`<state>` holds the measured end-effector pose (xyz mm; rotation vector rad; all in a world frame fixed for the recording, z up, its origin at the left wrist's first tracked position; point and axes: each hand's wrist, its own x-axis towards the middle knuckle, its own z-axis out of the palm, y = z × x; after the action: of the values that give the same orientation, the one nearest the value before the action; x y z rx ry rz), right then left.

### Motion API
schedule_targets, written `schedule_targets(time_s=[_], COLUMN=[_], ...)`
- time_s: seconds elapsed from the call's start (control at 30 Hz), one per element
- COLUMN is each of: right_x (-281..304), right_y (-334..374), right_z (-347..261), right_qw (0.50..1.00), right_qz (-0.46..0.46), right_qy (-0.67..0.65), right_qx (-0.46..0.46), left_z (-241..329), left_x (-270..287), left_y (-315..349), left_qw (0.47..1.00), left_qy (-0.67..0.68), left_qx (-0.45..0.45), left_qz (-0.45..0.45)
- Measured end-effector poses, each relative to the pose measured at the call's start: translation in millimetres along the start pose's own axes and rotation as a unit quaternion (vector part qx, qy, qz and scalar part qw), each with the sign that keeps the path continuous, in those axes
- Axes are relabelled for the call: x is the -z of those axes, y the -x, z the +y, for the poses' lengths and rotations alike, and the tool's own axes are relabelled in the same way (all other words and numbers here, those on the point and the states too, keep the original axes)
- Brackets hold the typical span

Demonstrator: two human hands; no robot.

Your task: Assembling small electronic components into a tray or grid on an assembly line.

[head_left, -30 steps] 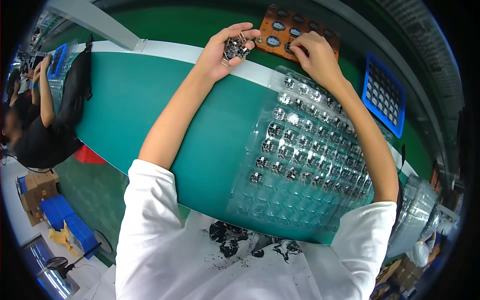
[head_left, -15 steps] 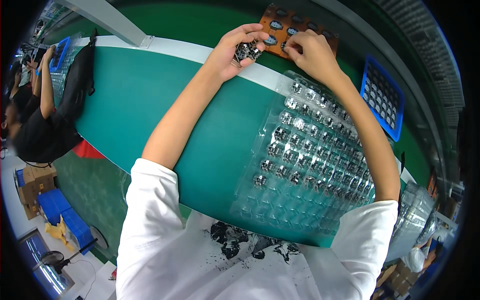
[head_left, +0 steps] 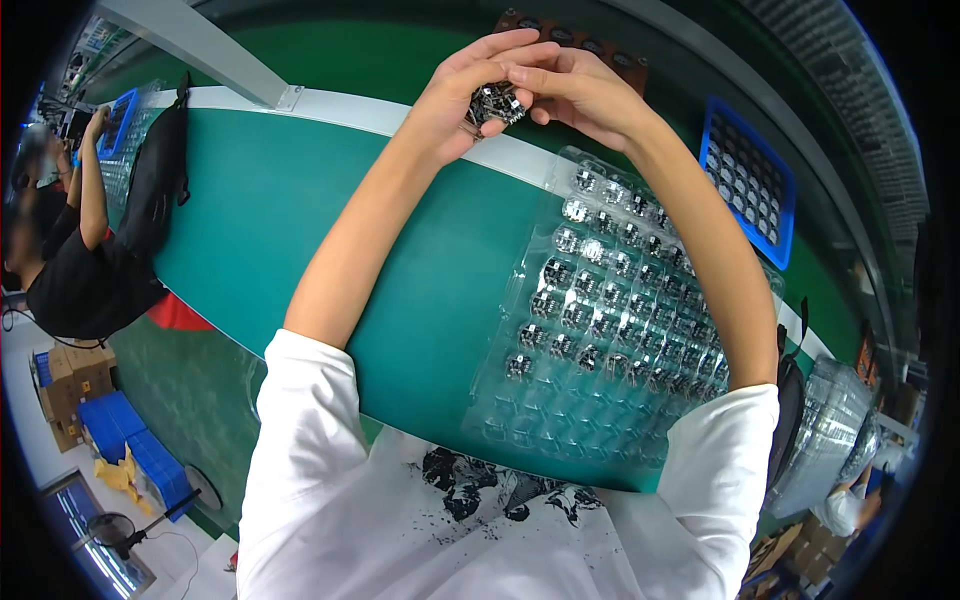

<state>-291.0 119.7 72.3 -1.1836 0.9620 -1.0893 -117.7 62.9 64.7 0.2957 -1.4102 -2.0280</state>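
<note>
Cupped around a cluster of small black-and-silver metal parts [head_left: 495, 103] is my left hand [head_left: 446, 103], its fingers curled over them beyond the white table edge. My right hand [head_left: 592, 98] meets it from the right, thumb and fingers drawn together against the left fingertips and beside the cluster. Whatever lies between the right fingers is hidden. Just behind both hands is an orange-brown board [head_left: 640, 76] with dark round pieces set in it, partly covered by the right hand. Under my right forearm lies a clear plastic tray [head_left: 545, 405] with rows of similar metal parts.
A blue bin [head_left: 789, 215] of round parts stands at the back right. Stacked clear trays [head_left: 825, 425] are at the far right. A metal post [head_left: 215, 55] rises at the back left. At the left, a person in black [head_left: 85, 285] sits beside a dark bag [head_left: 152, 165].
My right hand has left the orange-brown board and moved left to my left hand. The left hand still holds its cluster of parts. The view has shifted slightly.
</note>
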Motion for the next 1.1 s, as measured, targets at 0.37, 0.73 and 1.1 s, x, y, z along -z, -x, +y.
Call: schedule_targets(time_s=[0.37, 0.73, 1.1], right_x=[18, 65, 110], right_y=[10, 35, 79], right_z=[6, -3, 9], right_qw=[0.996, 0.747, 0.692], right_qz=[-0.009, 0.225, 0.219], right_qy=[-0.086, 0.582, 0.656], right_qx=[-0.031, 0.23, 0.206], left_z=[-2, 4, 46], left_x=[-14, 46, 99], left_y=[-2, -7, 3], left_qw=[0.999, 0.992, 0.945], left_qy=[0.01, 0.107, -0.192], left_qx=[-0.022, -0.053, 0.051], left_qz=[-0.039, 0.036, 0.261])
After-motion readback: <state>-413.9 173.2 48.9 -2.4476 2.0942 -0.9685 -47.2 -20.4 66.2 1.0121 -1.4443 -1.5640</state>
